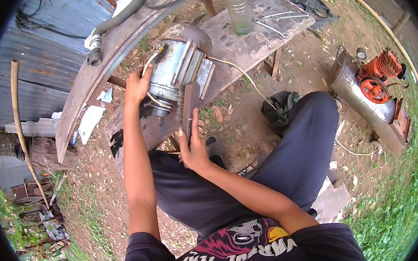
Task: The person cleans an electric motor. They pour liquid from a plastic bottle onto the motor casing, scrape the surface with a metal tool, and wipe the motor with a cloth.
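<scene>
An electric motor with a grey metal housing (pixel 168 68) lies on a worn wooden bench (pixel 245 47), its grooved pulley (pixel 161 108) pointing towards me. My left hand (pixel 138 84) rests at the motor's left side, fingers by a pale cable (pixel 152 60) that runs along the housing. In my right hand (pixel 194 147) is a wire brush with a wooden back (pixel 190 105), held upright with its bristles facing left, close to the motor's near right edge. Whether the bristles touch the metal is unclear.
A plastic bottle (pixel 237 13) and several wrenches (pixel 271 28) lie or stand further along the bench. A curved wooden board (pixel 100 63) carries a grey hose (pixel 124 19) at the left. An air compressor with a red pump (pixel 374 88) sits on the ground at the right, and dark cloth (pixel 280 108) lies near my knee.
</scene>
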Motion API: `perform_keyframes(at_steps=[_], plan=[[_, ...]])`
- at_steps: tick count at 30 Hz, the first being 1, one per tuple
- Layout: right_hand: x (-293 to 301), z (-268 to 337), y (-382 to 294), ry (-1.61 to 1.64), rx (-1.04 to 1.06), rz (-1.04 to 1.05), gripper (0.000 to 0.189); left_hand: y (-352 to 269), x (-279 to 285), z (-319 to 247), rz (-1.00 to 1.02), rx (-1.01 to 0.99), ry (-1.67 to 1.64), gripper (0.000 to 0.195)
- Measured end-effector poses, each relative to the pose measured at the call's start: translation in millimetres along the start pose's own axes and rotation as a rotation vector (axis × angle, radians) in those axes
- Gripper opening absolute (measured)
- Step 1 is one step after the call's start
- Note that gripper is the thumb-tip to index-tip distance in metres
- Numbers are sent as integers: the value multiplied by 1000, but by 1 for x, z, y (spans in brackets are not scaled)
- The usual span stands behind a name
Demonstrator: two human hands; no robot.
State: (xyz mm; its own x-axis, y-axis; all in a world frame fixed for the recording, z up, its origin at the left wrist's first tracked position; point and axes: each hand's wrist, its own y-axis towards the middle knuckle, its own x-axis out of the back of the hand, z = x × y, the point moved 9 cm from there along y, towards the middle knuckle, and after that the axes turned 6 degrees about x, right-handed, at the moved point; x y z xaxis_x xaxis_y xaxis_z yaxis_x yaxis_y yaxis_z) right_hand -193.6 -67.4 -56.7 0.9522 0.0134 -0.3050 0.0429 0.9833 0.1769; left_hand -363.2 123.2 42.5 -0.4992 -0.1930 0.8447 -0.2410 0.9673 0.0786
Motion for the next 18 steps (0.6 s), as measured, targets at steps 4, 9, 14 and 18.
perform_keyframes(at_steps=[4,9,14,18], plan=[[-1,19,39,85,-231,-113,80,7,-4,-9,80,-5,54,69],[-24,-11,2,-47,72,-155,81,9,-14,10,61,63,-111,77],[22,-39,-7,-365,120,38,80,-3,-24,6,107,89,-309,80],[94,-38,-21,-429,225,50,66,-1,-22,8,127,80,-333,80]])
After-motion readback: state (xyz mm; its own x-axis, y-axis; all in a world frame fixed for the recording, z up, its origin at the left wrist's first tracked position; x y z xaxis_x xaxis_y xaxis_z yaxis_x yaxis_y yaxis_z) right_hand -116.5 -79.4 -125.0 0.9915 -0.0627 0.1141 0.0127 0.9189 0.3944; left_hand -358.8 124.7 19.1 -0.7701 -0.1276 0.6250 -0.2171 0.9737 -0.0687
